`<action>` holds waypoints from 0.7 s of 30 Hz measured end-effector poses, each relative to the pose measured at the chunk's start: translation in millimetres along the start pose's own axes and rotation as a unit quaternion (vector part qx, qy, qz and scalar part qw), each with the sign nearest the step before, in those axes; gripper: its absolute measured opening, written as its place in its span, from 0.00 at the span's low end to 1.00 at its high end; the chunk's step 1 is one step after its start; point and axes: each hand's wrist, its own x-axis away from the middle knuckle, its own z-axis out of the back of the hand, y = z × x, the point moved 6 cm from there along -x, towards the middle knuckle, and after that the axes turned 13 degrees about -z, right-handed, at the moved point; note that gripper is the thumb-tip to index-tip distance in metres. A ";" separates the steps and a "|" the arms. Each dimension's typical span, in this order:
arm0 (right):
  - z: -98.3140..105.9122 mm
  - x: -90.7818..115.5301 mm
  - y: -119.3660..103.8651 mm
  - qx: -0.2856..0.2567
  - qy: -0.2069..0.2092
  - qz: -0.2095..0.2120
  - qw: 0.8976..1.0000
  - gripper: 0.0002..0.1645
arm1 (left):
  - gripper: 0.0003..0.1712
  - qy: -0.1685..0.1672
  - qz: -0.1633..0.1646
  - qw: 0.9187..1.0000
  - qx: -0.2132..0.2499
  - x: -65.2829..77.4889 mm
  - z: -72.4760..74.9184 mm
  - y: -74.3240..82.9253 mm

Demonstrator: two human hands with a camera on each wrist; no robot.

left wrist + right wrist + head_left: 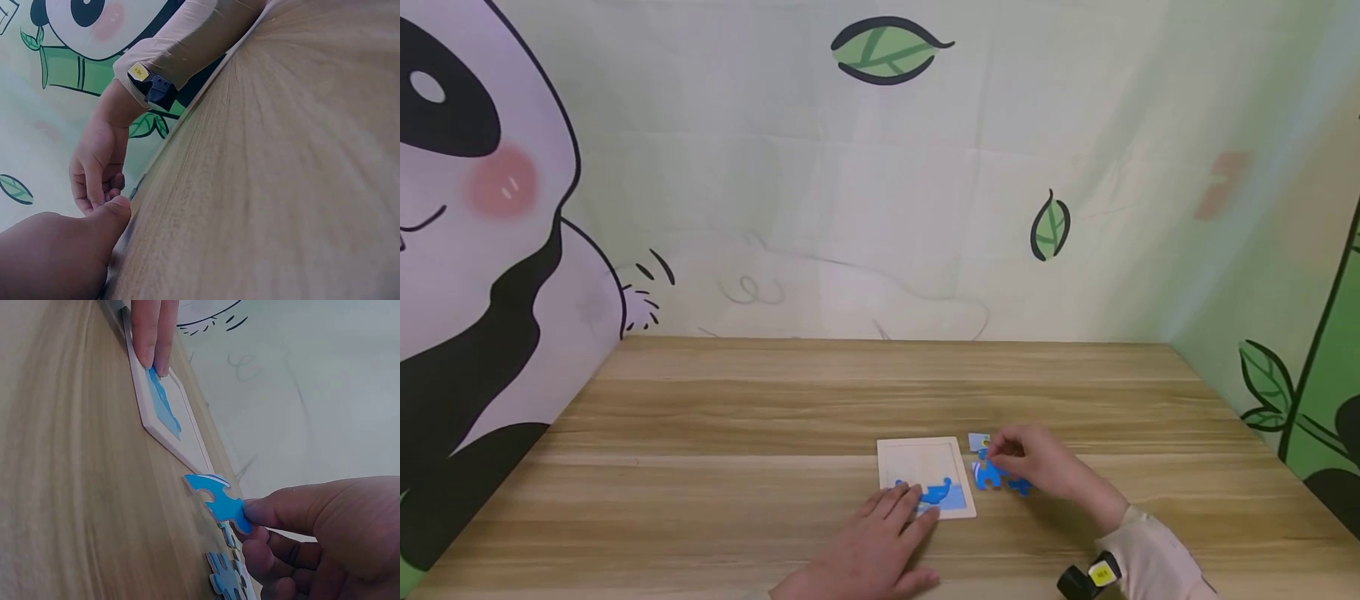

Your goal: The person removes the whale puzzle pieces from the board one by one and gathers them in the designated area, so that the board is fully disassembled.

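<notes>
A blue jigsaw puzzle piece (pixel 215 499) with a white stripe is pinched between the thumb and fingers of my right hand (pixel 1037 462), held just right of the puzzle board. My left hand (pixel 876 542) rests with its fingers extended on the lower left of the wooden puzzle board (pixel 917 444). Blue pieces lie fitted along the board's lower part, partly hidden by those fingers; its upper part shows bare wood. More loose puzzle pieces (pixel 222 575) lie on the table beneath my right hand, partly covered by it.
The wood-grain table (pixel 700 500) reaches back to a wall (pixel 820 200) printed with a panda and leaves. A black wrist camera (pixel 1081 581) with a yellow label sits on the right sleeve (pixel 1157 554).
</notes>
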 end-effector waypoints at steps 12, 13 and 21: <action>-6.1 -3.7 5.3 0.034 0.021 -0.027 0.999 0.03 | 0.38 0.001 0.001 1.000 0.015 -0.7 -0.9 -0.3; -6.4 -3.7 5.4 0.037 0.022 -0.030 0.999 0.03 | 0.38 -0.001 0.002 1.000 0.015 -0.8 -1.0 -0.4; -7.1 -2.5 2.6 0.053 0.031 -0.032 0.998 0.03 | 0.38 -0.007 0.003 1.000 0.002 -0.6 0.4 0.1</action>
